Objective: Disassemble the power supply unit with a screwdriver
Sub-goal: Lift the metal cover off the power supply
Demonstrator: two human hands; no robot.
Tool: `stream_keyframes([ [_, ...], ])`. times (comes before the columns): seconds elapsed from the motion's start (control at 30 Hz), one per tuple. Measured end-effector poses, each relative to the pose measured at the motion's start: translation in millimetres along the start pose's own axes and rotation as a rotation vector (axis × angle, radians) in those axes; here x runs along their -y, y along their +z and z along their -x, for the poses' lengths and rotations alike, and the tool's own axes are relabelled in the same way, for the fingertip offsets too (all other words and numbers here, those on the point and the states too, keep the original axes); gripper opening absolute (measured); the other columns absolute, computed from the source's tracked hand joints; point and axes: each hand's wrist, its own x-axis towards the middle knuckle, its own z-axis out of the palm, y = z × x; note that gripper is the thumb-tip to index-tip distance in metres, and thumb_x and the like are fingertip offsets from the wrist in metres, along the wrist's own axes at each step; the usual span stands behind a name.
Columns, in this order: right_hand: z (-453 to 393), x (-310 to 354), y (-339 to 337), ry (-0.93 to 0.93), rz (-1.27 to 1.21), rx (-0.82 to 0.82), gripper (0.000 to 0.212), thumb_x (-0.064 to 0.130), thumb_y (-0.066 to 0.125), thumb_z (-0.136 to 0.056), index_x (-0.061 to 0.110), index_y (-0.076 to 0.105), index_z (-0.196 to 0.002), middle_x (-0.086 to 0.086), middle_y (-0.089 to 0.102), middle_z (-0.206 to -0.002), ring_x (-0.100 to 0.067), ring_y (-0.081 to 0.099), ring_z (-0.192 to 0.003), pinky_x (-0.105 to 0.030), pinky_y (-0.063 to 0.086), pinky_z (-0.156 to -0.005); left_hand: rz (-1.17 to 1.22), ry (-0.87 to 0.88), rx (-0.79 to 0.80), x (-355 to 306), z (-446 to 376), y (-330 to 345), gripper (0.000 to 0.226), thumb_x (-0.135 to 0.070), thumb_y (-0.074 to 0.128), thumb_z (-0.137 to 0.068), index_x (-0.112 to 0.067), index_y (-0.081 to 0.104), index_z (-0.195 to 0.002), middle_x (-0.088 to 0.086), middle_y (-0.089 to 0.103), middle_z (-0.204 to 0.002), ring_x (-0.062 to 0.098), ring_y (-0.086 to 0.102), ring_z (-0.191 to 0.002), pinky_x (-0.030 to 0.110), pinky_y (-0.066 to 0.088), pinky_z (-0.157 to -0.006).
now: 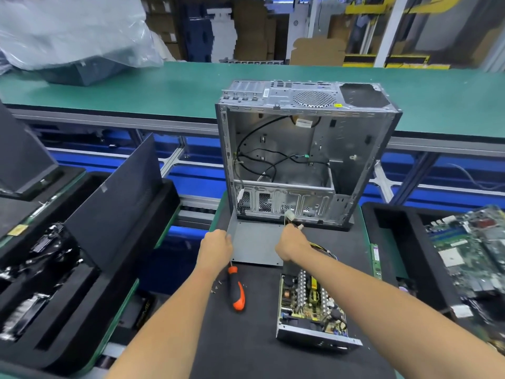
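At the centre of the frame both hands hold the grey metal cover [255, 243] of the power supply, flat on the black mat [246, 337]. The left hand [216, 246] curls over its left edge; the right hand [292, 243] grips its right edge, with a bundle of wires [321, 248] beside it. Lower right of centre, the open power supply unit [310, 307] shows its circuit board. The orange-and-black screwdriver [237, 289] lies left of it, loose screws [217, 285] alongside. The gutted computer case [300, 149] stands behind.
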Motion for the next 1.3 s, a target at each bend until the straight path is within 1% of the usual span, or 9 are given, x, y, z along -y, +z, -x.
stream_keyframes([
  [0.2, -0.8, -3.4, -2.2, 0.0, 0.054, 0.024, 0.038, 0.0, 0.043, -0.093, -0.006, 0.037, -0.13, -0.019, 0.06, -0.124, -0.027, 0.06, -0.101, -0.029, 0.039, -0.062, 0.073, -0.014, 0.025, -2.8, -2.0, -0.9, 0.043, -0.021, 0.048, -0.095, -0.011, 0.03, -0.057, 0.004, 0.034, -0.057, 0.024, 0.035, -0.06, 0.032, 0.032, -0.054],
  [0.33, 3.4, -9.2, -8.7, -0.064, 0.057, 0.058, 0.037, 0.013, 0.046, -0.096, -0.001, 0.039, -0.129, -0.017, 0.057, -0.124, -0.03, 0.059, -0.108, -0.032, 0.041, -0.072, 0.122, -0.026, 0.062, 2.2, -3.4, -1.6, 0.046, -0.034, 0.052, -0.093, -0.012, 0.031, -0.058, 0.002, 0.036, -0.057, 0.021, 0.036, -0.061, 0.031, 0.029, -0.051],
  [0.47, 6.5, -21.2, -27.9, -0.161, 0.07, 0.083, 0.029, 0.034, 0.048, -0.095, 0.011, 0.045, -0.076, -0.005, 0.054, -0.08, -0.019, 0.048, -0.063, -0.03, 0.033, -0.051, 0.256, -0.112, -0.006, 9.2, 8.4, 0.9, 0.047, -0.047, 0.044, -0.092, -0.015, 0.035, -0.059, -0.002, 0.043, -0.059, 0.018, 0.04, -0.062, 0.032, 0.031, -0.053],
  [0.57, 7.2, -26.5, -38.1, -0.206, 0.073, 0.092, 0.04, 0.037, 0.047, -0.097, 0.011, 0.045, -0.066, -0.003, 0.047, -0.065, -0.017, 0.042, -0.057, -0.029, 0.031, -0.049, 0.209, -0.201, 0.002, 14.2, 16.9, 5.9, 0.033, -0.027, 0.035, -0.096, -0.008, 0.043, -0.07, 0.01, 0.055, -0.079, 0.027, 0.045, -0.074, 0.035, 0.034, -0.065],
  [0.67, 9.6, -27.2, -38.3, -0.21, 0.066, 0.11, 0.044, 0.034, 0.048, -0.095, 0.013, 0.037, -0.057, -0.002, 0.041, -0.058, -0.017, 0.036, -0.052, -0.03, 0.028, -0.048, 0.135, -0.29, 0.114, 13.8, 24.7, 11.6, 0.014, -0.005, 0.047, -0.075, -0.008, 0.043, -0.062, 0.009, 0.05, -0.066, 0.027, 0.044, -0.059, 0.028, 0.034, -0.051],
  [0.9, 8.9, -15.9, -24.5, -0.096, 0.003, 0.063, 0.029, 0.03, 0.047, -0.09, 0.014, 0.039, -0.068, -0.002, 0.047, -0.073, -0.025, 0.048, -0.071, -0.032, 0.039, -0.066, 0.092, -0.327, 0.261, -0.5, 27.3, 22.8, 0.024, -0.028, 0.063, -0.071, -0.007, 0.053, -0.079, 0.009, 0.062, -0.082, 0.028, 0.058, -0.074, 0.029, 0.043, -0.058],
  [1.03, 2.6, -13.0, -19.4, -0.06, -0.009, 0.08, 0.021, 0.022, 0.046, -0.091, 0.013, 0.042, -0.073, -0.004, 0.049, -0.079, -0.024, 0.05, -0.067, -0.029, 0.04, -0.059, 0.001, -0.336, 0.203, -3.3, 26.3, 31.8, 0.045, -0.039, 0.074, -0.072, -0.009, 0.054, -0.098, 0.006, 0.059, -0.096, 0.029, 0.061, -0.093, 0.032, 0.048, -0.069],
  [1.13, -2.9, -13.3, -14.6, -0.029, 0.001, 0.128, 0.012, 0.009, 0.044, -0.092, 0.004, 0.054, -0.087, -0.016, 0.057, -0.094, -0.022, 0.056, -0.056, -0.025, 0.039, -0.048, -0.073, -0.339, 0.178, -5.6, 25.8, 36.1, 0.038, -0.036, 0.074, -0.074, -0.011, 0.05, -0.09, 0.005, 0.059, -0.094, 0.029, 0.062, -0.089, 0.031, 0.047, -0.066],
  [1.3, -6.2, -14.9, -9.0, -0.035, 0.003, 0.124, 0.017, 0.001, 0.043, -0.087, 0.009, 0.044, -0.071, -0.009, 0.052, -0.081, -0.021, 0.05, -0.061, -0.026, 0.038, -0.048, -0.132, -0.327, 0.137, -6.1, 23.1, 39.8, 0.02, -0.021, 0.066, -0.079, -0.008, 0.056, -0.09, 0.009, 0.064, -0.095, 0.028, 0.062, -0.085, 0.03, 0.048, -0.064],
])
